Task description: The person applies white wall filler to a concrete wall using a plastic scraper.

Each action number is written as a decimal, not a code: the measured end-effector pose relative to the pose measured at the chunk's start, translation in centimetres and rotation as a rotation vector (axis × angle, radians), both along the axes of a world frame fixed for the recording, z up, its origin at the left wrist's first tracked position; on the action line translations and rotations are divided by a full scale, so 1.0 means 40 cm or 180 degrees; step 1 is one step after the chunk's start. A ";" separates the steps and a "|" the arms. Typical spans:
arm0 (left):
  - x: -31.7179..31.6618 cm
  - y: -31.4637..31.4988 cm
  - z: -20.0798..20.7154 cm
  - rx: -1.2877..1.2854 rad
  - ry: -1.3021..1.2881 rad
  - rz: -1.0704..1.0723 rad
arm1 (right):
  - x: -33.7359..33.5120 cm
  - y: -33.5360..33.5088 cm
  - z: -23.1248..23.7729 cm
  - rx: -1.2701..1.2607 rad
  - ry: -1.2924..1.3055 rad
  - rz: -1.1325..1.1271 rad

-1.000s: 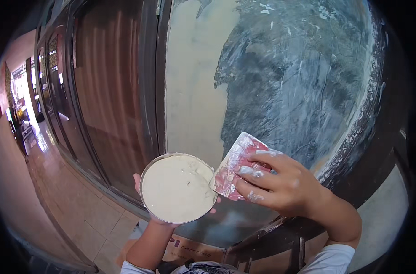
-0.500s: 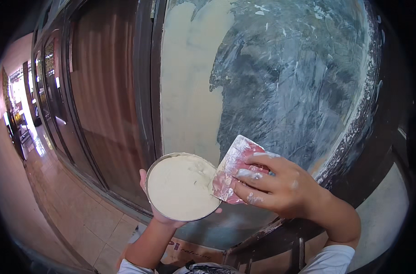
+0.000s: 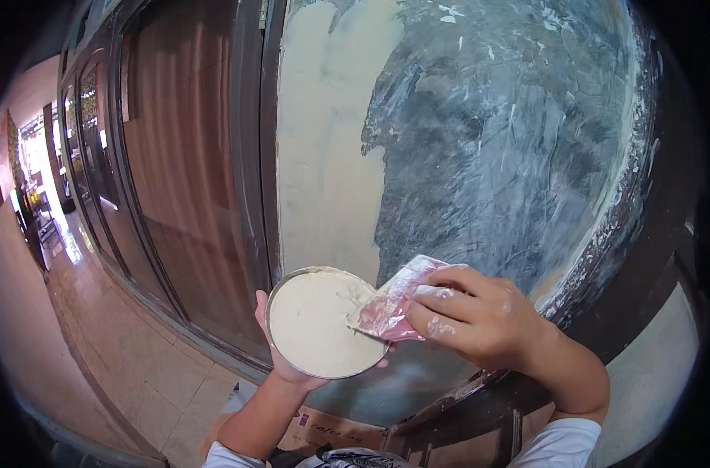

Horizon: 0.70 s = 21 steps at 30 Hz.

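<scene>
Patchy wall (image 3: 488, 156), scraper (image 3: 390, 306) across tub rim (image 3: 329, 377)

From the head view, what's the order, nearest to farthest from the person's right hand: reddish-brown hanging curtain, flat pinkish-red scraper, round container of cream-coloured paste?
1. Flat pinkish-red scraper: held in the right hand.
2. Round container of cream-coloured paste: left of the scraper, held by the left hand.
3. Reddish-brown hanging curtain: farther left, within the dark frame.

Head-worn fisheye view, looking down, hands (image 3: 484, 318) close below centre, wall (image 3: 480, 156) beyond
</scene>
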<state>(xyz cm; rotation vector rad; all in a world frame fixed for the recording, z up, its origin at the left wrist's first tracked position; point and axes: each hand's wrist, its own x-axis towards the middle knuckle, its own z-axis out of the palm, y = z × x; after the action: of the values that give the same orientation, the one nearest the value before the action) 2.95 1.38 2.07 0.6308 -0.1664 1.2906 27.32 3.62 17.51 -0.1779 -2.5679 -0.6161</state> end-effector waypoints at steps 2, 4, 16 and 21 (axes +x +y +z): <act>-0.002 0.014 -0.007 0.0146 0.0028 -0.0324 | 0.000 0.012 0.006 0.0080 0.0141 -0.0118; -0.002 0.000 -0.001 -0.0087 -0.0247 -0.0408 | -0.007 0.022 0.026 0.0319 0.0337 -0.0410; -0.102 -0.037 -0.085 -0.0205 -0.0666 -0.0180 | -0.063 0.315 -0.111 -0.0262 0.1669 -0.1027; -0.143 -0.046 -0.113 -0.0285 -0.0556 0.0210 | -0.076 0.326 -0.154 0.0097 0.1835 -0.0986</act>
<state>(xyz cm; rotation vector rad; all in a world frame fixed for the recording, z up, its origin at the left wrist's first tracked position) -2.76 -0.45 -2.47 0.4501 -0.2312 1.4093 24.26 16.64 11.37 -0.6508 -1.9848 -0.6055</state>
